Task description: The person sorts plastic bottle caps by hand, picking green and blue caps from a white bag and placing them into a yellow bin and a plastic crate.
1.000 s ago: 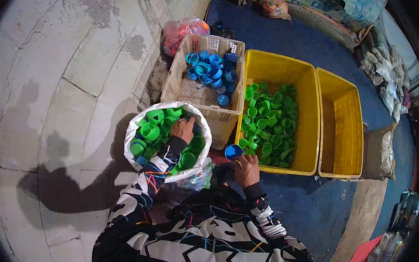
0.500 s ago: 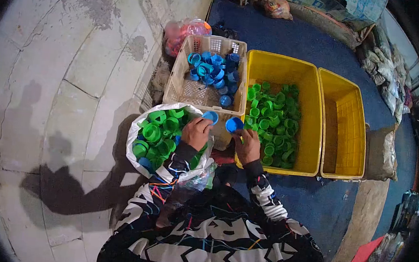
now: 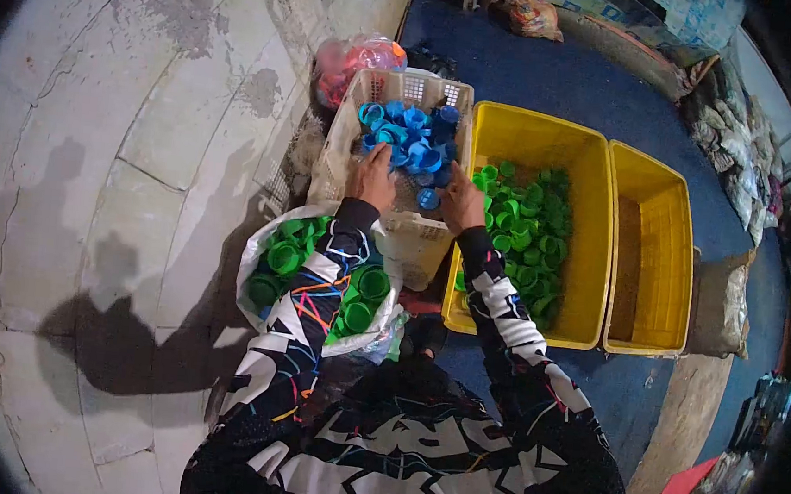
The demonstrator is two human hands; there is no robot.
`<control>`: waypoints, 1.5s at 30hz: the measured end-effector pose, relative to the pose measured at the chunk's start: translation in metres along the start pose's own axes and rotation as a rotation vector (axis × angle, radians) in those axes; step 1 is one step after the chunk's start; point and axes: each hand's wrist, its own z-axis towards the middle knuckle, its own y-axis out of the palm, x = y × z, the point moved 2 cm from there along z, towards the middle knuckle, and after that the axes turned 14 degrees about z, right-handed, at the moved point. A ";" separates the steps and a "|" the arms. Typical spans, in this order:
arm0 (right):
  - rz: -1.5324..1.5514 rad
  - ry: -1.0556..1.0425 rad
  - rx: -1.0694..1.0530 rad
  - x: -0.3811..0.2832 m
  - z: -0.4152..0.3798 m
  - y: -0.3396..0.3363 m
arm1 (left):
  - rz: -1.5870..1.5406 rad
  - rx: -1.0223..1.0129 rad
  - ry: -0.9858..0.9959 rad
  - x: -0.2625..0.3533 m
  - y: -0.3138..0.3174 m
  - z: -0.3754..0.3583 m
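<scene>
Both my hands reach over the near part of a white plastic crate. Blue plastic caps lie heaped inside it, and one blue cap sits apart between my hands. My left hand, fingers stretched forward, is at the near edge of the heap and holds nothing I can see. At the crate's right side, my right hand has its fingers apart and looks bare. Below my left forearm stands a white sack of green caps, partly covered by the sleeve.
A yellow bin holding many green caps stands right of the crate. Beside it is a second yellow bin. A clear bag of reddish items sits behind the crate. The pale block wall runs along the left.
Both hands have moved forward from above the sack and crate edge to inside the crate. The blue caps each hand held have been let go among the blue ones.
</scene>
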 end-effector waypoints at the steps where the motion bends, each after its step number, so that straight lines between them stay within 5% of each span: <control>1: 0.069 0.008 0.011 0.019 -0.005 0.006 | 0.001 0.103 -0.013 -0.006 -0.004 -0.003; 4: 0.066 0.056 -0.076 0.016 -0.030 -0.003 | 0.002 -0.084 -0.219 -0.030 -0.044 -0.027; 6: -0.007 0.081 -0.105 0.018 -0.055 -0.010 | -0.063 0.171 -0.234 -0.063 -0.059 -0.058; 10: 0.011 0.209 -0.105 0.018 -0.103 -0.021 | -0.133 0.311 -0.478 -0.111 -0.090 -0.125; 13: 0.035 0.229 -0.150 0.011 -0.126 -0.019 | -0.050 0.085 -0.625 -0.118 -0.111 -0.166; 20: 0.134 0.075 -0.288 -0.050 -0.140 0.010 | 0.071 0.003 -0.343 -0.132 -0.091 -0.212; 30: 0.139 0.078 -0.396 -0.093 -0.163 0.020 | -0.134 -0.065 -0.480 -0.131 -0.083 -0.213; 39: 0.154 0.088 -0.453 -0.115 -0.165 0.032 | -0.364 0.205 -0.559 -0.126 -0.091 -0.236; 45: 0.204 -0.120 -0.541 -0.134 -0.152 0.064 | -0.475 0.350 -0.615 -0.111 -0.121 -0.252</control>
